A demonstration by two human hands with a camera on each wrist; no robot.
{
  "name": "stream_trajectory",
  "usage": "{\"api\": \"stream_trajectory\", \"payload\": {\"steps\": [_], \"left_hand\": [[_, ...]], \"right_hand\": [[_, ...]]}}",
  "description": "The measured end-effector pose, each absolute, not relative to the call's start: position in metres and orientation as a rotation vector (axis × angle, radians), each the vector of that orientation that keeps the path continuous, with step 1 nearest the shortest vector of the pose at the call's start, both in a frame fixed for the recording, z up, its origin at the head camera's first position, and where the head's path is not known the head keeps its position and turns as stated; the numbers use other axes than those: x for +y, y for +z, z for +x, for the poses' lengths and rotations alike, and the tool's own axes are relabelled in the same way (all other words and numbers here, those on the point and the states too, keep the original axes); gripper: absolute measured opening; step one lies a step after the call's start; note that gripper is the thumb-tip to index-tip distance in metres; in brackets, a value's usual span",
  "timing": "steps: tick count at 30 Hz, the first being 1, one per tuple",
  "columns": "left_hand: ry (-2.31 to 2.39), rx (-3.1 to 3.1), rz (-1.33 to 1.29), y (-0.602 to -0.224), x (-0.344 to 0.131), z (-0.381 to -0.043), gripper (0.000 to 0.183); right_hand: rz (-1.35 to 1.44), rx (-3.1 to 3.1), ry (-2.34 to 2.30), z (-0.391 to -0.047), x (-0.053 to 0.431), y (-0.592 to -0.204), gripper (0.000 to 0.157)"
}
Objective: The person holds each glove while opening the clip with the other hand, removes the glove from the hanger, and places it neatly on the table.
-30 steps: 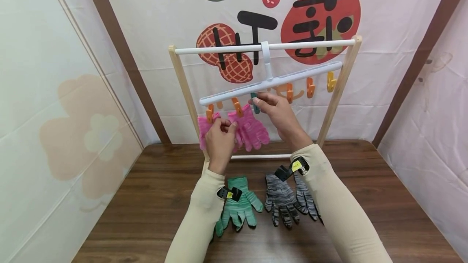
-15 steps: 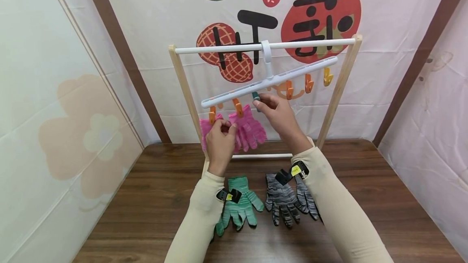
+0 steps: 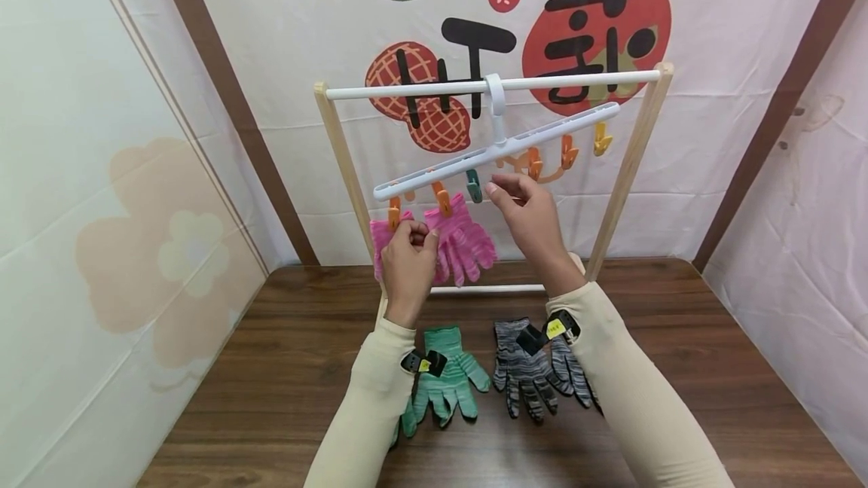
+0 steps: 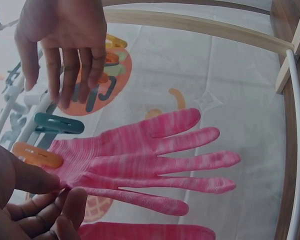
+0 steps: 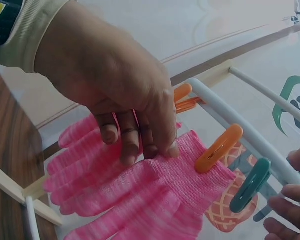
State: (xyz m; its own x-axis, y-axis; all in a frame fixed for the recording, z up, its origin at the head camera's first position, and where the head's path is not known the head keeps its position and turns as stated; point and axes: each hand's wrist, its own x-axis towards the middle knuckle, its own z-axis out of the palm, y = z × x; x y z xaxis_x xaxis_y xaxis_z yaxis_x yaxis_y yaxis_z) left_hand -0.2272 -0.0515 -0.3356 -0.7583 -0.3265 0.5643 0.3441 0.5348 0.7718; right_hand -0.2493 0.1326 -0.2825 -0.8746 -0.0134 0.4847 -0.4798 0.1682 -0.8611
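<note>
A pink glove (image 3: pixel 468 243) (image 4: pixel 150 160) (image 5: pixel 160 200) hangs by its cuff from an orange clip (image 3: pixel 443 202) (image 4: pixel 37 155) (image 5: pixel 219 148) on a tilted white clip hanger (image 3: pixel 542 138). My left hand (image 3: pixel 420 236) (image 4: pixel 45 192) (image 5: pixel 140 145) pinches that glove's cuff edge beside the clip. A second pink glove (image 3: pixel 376 239) hangs further left, partly hidden by this hand. My right hand (image 3: pixel 505 190) (image 4: pixel 65 75) (image 5: pixel 290 205) hovers just right of a teal clip (image 3: pixel 473 187) (image 4: pixel 57 123) (image 5: pixel 250 185), fingers relaxed and holding nothing.
The hanger hooks over the white rail (image 3: pixel 407 90) of a wooden-legged rack. More orange and yellow clips (image 3: pixel 568 150) dangle on its right half. A pair of green gloves (image 3: pixel 444 382) and a pair of grey-black gloves (image 3: pixel 532 371) lie on the brown table (image 3: pixel 271 367).
My right hand has let go of the teal clip and shifted slightly right. The hanger's right end has risen a little. The left hand keeps its hold on the pink glove.
</note>
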Motion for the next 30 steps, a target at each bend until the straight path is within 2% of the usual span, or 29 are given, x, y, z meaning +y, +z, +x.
{"api": "stream_trajectory", "payload": {"steps": [5, 13, 23, 30], "left_hand": [[-1.238, -2.099, -0.019, -0.334, -0.053, -0.226, 0.015], [-1.229, -2.115, -0.022, -0.332, -0.054, -0.225, 0.014], [-1.234, -2.150, -0.067, -0.332, -0.056, -0.224, 0.011], [-1.225, -2.169, -0.081, -0.331, -0.059, -0.222, 0.011]], "right_hand": [[0.511, -2.013, 1.741, -0.246, 0.130, -0.283, 0.031], [0.744, -1.968, 1.614, -0.240, 0.113, -0.285, 0.024], [0.789, -2.121, 1.340, -0.238, 0.096, -0.293, 0.039], [0.786, -2.183, 1.350, -0.243, 0.089, -0.295, 0.042]]}}
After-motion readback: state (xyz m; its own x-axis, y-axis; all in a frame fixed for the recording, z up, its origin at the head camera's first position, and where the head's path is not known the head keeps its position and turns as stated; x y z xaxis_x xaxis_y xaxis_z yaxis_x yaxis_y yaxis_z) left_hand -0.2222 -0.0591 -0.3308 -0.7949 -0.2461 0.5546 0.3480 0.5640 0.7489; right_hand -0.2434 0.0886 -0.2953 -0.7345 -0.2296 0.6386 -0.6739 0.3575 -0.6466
